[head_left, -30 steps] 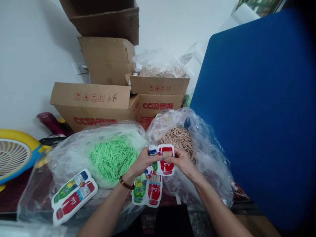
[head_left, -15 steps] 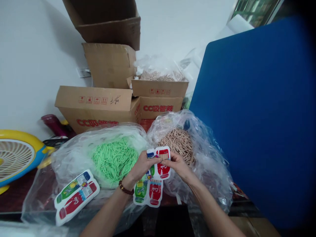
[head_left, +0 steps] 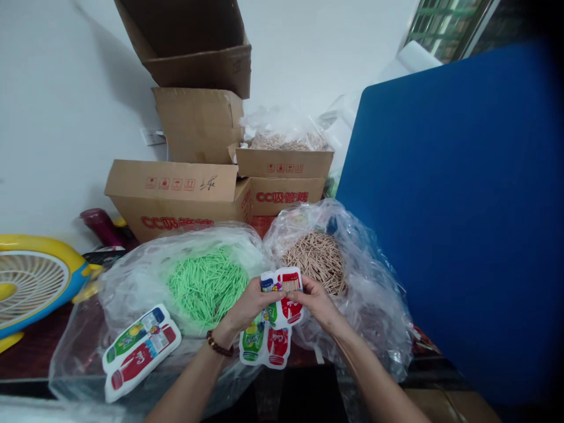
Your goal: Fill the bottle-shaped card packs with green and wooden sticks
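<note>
Both hands grip one bottle-shaped candy packet (head_left: 288, 311) with green and red halves, its window showing brown sticks. My left hand (head_left: 252, 301) pinches its left side, and my right hand (head_left: 318, 298) holds the right side, thumbs close together on the front. Beneath it lies another such packet (head_left: 265, 348), partly covered. Behind my left hand a heap of green candy sticks (head_left: 209, 285) rests in a clear plastic bag. A heap of brown candy sticks (head_left: 319, 258) fills a second bag just beyond my right hand. More packets (head_left: 140, 352) lie stacked at the left.
Cardboard boxes (head_left: 176, 197) are stacked against the wall, one holding a bag of brown sticks (head_left: 286, 141). A large blue board (head_left: 440, 205) stands at the right. On the left are a yellow and blue fan (head_left: 35, 288) and a purple bottle (head_left: 102, 226).
The held packet has tipped slightly and sits a little lower in the view, with the thumbs shifted down on its front. The whole view has shifted slightly.
</note>
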Action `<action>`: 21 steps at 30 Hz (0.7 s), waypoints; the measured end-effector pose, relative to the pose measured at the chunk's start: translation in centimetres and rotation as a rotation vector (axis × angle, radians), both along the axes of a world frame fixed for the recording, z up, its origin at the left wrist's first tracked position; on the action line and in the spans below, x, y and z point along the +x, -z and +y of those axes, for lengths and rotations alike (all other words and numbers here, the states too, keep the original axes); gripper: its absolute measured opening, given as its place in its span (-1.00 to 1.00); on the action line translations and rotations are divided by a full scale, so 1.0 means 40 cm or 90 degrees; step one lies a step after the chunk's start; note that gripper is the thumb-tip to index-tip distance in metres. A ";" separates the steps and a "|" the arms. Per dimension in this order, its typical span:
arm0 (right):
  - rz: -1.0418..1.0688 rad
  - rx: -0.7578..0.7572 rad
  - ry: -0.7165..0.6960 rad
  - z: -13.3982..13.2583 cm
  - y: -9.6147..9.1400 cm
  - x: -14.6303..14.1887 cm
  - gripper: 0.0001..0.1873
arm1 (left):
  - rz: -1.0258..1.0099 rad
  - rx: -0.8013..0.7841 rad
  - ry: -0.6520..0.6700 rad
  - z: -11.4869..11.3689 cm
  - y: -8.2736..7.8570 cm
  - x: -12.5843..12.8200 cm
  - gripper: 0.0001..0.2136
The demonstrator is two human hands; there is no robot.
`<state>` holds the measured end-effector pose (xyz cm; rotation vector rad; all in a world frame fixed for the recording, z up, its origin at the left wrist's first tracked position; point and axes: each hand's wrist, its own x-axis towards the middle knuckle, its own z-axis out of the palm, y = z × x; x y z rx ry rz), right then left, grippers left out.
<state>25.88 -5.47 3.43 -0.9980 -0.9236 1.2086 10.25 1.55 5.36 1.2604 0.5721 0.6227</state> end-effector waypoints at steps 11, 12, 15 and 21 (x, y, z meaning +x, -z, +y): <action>0.077 -0.049 -0.002 -0.007 0.020 -0.033 -0.74 | 0.016 0.027 0.000 -0.004 0.000 -0.021 -0.79; 0.089 -0.054 -0.002 -0.010 0.021 -0.035 -0.73 | 0.025 0.034 0.007 -0.003 0.001 -0.023 -0.81; 0.097 -0.072 0.016 -0.018 0.020 -0.039 -0.71 | 0.032 0.042 0.025 -0.005 -0.002 -0.023 -0.81; 0.091 -0.034 0.079 -0.019 0.019 -0.052 -0.64 | 0.033 0.061 -0.018 -0.015 -0.010 -0.008 -0.79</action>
